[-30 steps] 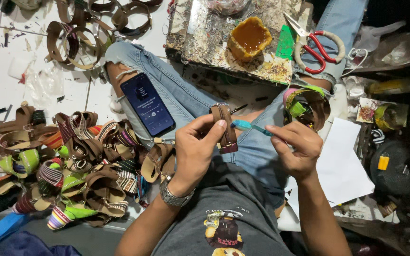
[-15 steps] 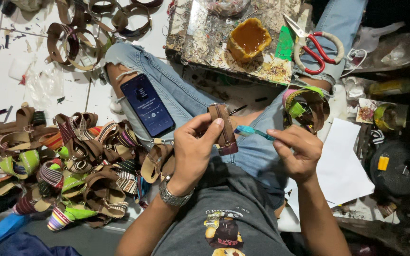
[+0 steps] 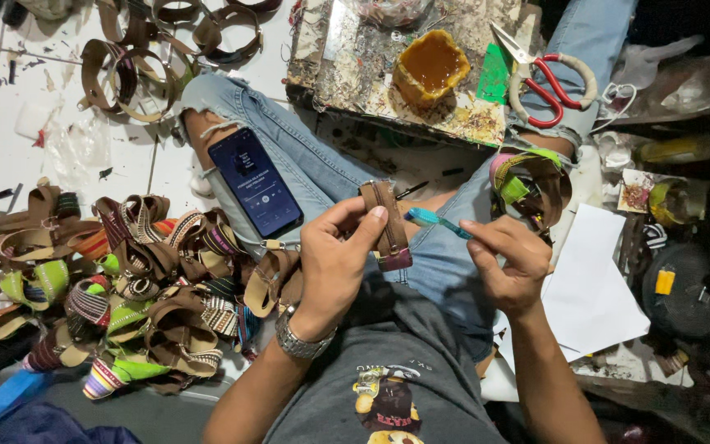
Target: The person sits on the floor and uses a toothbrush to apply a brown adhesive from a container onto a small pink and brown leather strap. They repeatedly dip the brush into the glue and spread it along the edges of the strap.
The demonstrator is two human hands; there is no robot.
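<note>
My left hand [image 3: 334,259] grips a short brown strap piece [image 3: 386,224] upright over my lap, thumb and fingers pinching its lower half. My right hand [image 3: 509,263] holds a small teal-handled brush [image 3: 433,220], and the brush tip touches the strap's right edge. Both hands hover above my jeans-clad legs [image 3: 322,168]. A smartphone with a lit dark screen [image 3: 255,181] lies on my left thigh.
A stained work board [image 3: 347,62] rests across my legs with a yellow glue tub [image 3: 429,67] and red-handled scissors [image 3: 546,76]. A pile of woven sandal straps [image 3: 137,284] lies at left, brown strap loops [image 3: 137,57] at top left, white paper [image 3: 589,292] at right.
The strap has been turned slightly in my left hand, and my right hand has brought the brush closer against its edge. Both hands stay over my lap.
</note>
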